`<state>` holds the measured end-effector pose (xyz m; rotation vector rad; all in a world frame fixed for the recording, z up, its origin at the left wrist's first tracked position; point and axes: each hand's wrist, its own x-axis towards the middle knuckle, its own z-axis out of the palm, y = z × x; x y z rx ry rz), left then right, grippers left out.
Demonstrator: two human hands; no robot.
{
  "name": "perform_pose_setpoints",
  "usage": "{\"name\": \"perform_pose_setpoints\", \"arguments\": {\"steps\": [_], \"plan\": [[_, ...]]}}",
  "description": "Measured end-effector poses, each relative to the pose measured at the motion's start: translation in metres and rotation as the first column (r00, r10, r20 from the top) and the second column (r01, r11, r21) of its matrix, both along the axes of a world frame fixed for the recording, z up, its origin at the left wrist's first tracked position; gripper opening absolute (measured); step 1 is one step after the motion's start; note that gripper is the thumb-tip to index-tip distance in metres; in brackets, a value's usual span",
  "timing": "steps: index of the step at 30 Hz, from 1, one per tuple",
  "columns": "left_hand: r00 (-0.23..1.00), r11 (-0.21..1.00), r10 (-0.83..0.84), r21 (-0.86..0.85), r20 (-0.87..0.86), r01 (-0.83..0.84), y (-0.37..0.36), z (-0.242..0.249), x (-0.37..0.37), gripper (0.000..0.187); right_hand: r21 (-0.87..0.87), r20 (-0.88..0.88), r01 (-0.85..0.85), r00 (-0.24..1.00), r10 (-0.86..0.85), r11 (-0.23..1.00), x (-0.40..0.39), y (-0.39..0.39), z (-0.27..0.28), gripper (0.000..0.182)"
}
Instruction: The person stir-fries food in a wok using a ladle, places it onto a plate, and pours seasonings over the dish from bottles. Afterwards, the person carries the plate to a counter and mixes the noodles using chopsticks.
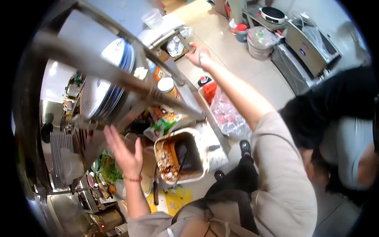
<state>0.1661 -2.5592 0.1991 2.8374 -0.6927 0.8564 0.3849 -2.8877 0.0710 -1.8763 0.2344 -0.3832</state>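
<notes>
1. Over pale kitchen tiles [262, 81], looking down past a metal rack [138, 85] and stacked plates [112, 51] onto a crowded worktop [217, 160].
2. Locating the tray [203, 158] ahead of the body, between the forearms; showing dark contents.
3. Holding the left hand [123, 156] open, fingers extended, gripping nothing visible; hovering beside the tray, on its left, not touching.
4. Reaching farther forward with the right hand [198, 55], fingers partly bent, nearing a white bag [175, 46]; not resolving whether gripping, given a small green patch at the fingertips.
5. Judging the left hand nearer to the tray, the right well beyond.
6. Finding no clear long axis on the tray; noting a slim utensil [181, 166] inside, slanting back toward the body.
</notes>
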Motion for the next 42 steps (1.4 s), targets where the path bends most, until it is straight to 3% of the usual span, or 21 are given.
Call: {"name": "perform_pose_setpoints", "arguments": {"steps": [2, 5, 8, 10, 11, 12, 14, 16, 18, 19, 20, 22, 26, 27, 28, 30, 33, 35, 36, 38, 42], "plan": [[0.995, 0.994, 0.095, 0.044, 0.002, -0.095, -0.011, -0.002, 0.001, 0.080, -0.044, 0.029, 0.050, 0.998, -0.049, 0.998, 0.059, 0.005, -0.053, 0.049], [0.988, 0.988, 0.153, 0.014, 0.009, -0.153, -0.023, -0.010, 0.008, 0.076, 0.106, -0.028, -0.108, 0.993, 0.111, 0.988, 0.099, 0.015, -0.072, 0.049], [0.966, 0.965, 0.252, 0.065, 0.054, -0.255, -0.022, -0.019, 0.010, 0.077, 0.073, 0.152, -0.266, 0.955, 0.253, 0.961, 0.165, 0.051, -0.088, 0.046], [0.949, 0.946, 0.311, 0.080, 0.050, -0.314, -0.001, -0.036, 0.003, 0.077, -0.044, 0.235, -0.393, 0.889, 0.392, 0.918, 0.200, 0.082, -0.078, 0.046], [0.966, 0.965, 0.256, 0.055, 0.044, -0.258, -0.001, -0.036, 0.002, 0.076, -0.092, 0.286, -0.474, 0.830, 0.480, 0.875, 0.217, 0.103, -0.080, 0.046], [0.952, 0.949, 0.301, 0.075, 0.062, -0.305, 0.000, -0.038, 0.001, 0.065, -0.148, 0.332, -0.541, 0.761, 0.557, 0.828, 0.237, 0.121, -0.085, 0.045], [0.959, 0.959, 0.280, 0.023, 0.050, -0.282, 0.003, -0.037, 0.004, 0.059, 0.017, 0.080, -0.635, 0.771, 0.632, 0.773, 0.277, 0.157, -0.107, 0.043], [0.955, 0.955, 0.292, 0.029, 0.058, -0.294, 0.005, -0.035, 0.006, 0.058, -0.240, -0.042, -0.719, 0.679, 0.733, 0.652, 0.286, 0.170, -0.097, 0.041], [0.954, 0.954, 0.295, 0.029, 0.058, -0.297, 0.008, -0.032, 0.008, 0.056, -0.802, -0.118, -0.544, 0.548, 0.828, 0.246, 0.267, 0.140, -0.049, 0.039], [0.953, 0.954, 0.296, 0.026, 0.059, -0.298, 0.010, -0.030, 0.008, 0.056, -0.767, -0.202, -0.606, 0.538, 0.818, 0.209, 0.276, 0.145, -0.048, 0.035], [0.954, 0.954, 0.296, 0.027, 0.057, -0.298, 0.010, -0.030, 0.007, 0.055, -0.575, -0.064, -0.642, 0.654, 0.754, 0.508, 0.293, 0.154, -0.077, 0.028], [0.954, 0.955, 0.293, 0.024, 0.056, -0.295, 0.013, -0.029, 0.007, 0.054, -0.697, -0.221, -0.664, 0.559, 0.799, 0.271, 0.283, 0.135, -0.059, 0.026], [0.957, 0.959, 0.282, 0.018, 0.069, -0.284, 0.015, -0.030, 0.008, 0.052, -0.603, -0.073, -0.619, 0.671, 0.738, 0.503, 0.267, 0.107, -0.074, 0.043], [0.959, 0.960, 0.277, 0.019, 0.068, -0.278, 0.014, -0.031, 0.009, 0.052, -0.536, -0.014, -0.586, 0.726, 0.687, 0.608, 0.267, 0.096, -0.082, 0.052], [0.960, 0.961, 0.273, 0.021, 0.069, -0.275, 0.013, -0.032, 0.010, 0.051, -0.573, -0.015, -0.522, 0.777, 0.629, 0.632, 0.258, 0.081, -0.075, 0.056], [0.962, 0.964, 0.263, 0.027, 0.076, -0.265, 0.010, -0.034, 0.011, 0.050, -0.513, -0.023, -0.504, 0.817, 0.575, 0.695, 0.242, 0.046, -0.061, 0.057], [0.964, 0.962, 0.257, 0.070, 0.070, -0.262, 0.003, -0.033, 0.010, 0.049, -0.513, 0.042, -0.270, 0.940, 0.338, 0.815, 0.213, 0.007, -0.062, 0.053], [0.957, 0.950, 0.289, 0.120, 0.010, -0.288, 0.006, -0.034, 0.004, 0.058, -0.509, 0.008, -0.238, 0.960, 0.281, 0.827, 0.173, -0.023, -0.051, 0.047], [0.967, 0.967, 0.256, 0.005, 0.011, -0.256, 0.003, -0.036, 0.006, 0.062, -0.505, 0.015, -0.220, 0.965, 0.263, 0.835, 0.149, -0.035, -0.049, 0.044], [0.940, 0.942, 0.308, 0.093, 0.145, -0.323, 0.003, -0.036, 0.008, 0.069, -0.490, 0.036, -0.177, 0.974, 0.223, 0.854, 0.100, -0.054, -0.036, 0.039], [0.985, 0.989, 0.142, -0.056, 0.095, -0.137, -0.016, -0.013, 0.016, 0.072, -0.404, 0.052, -0.099, 0.990, 0.131, 0.909, -0.013, -0.086, 0.006, 0.034]]}}
